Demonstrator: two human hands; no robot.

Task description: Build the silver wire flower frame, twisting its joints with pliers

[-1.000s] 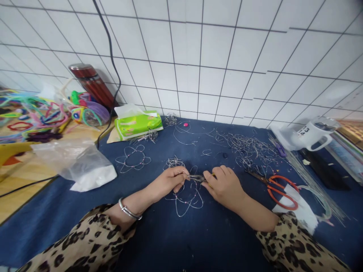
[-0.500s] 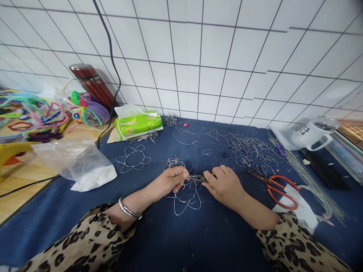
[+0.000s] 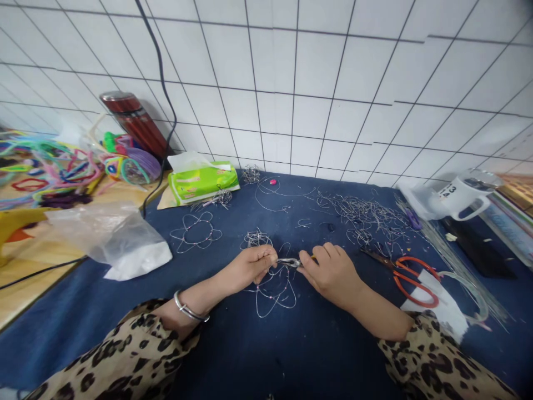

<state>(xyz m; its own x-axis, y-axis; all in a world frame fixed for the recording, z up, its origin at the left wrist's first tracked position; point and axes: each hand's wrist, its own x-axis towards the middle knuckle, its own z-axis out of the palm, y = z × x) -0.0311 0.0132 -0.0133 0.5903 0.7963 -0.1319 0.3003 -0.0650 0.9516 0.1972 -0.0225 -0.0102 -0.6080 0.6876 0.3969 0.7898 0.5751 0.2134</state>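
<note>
A beaded wire flower hangs over the blue cloth between my hands. My left hand pinches its top, fingers closed on the wire. My right hand is wrapped round small pliers, whose jaws point left and meet the wire beside my left fingertips. Both wrists rest on the cloth, in leopard-print sleeves.
A finished wire flower lies to the left, a small wire coil behind my left hand. Wire scraps are heaped at the back right. Orange scissors, a white mug, a tissue pack, a plastic bag and a red flask surround the cloth.
The hands hold almost the same place; the wire flower has shifted slightly between them and the view has dipped a little.
</note>
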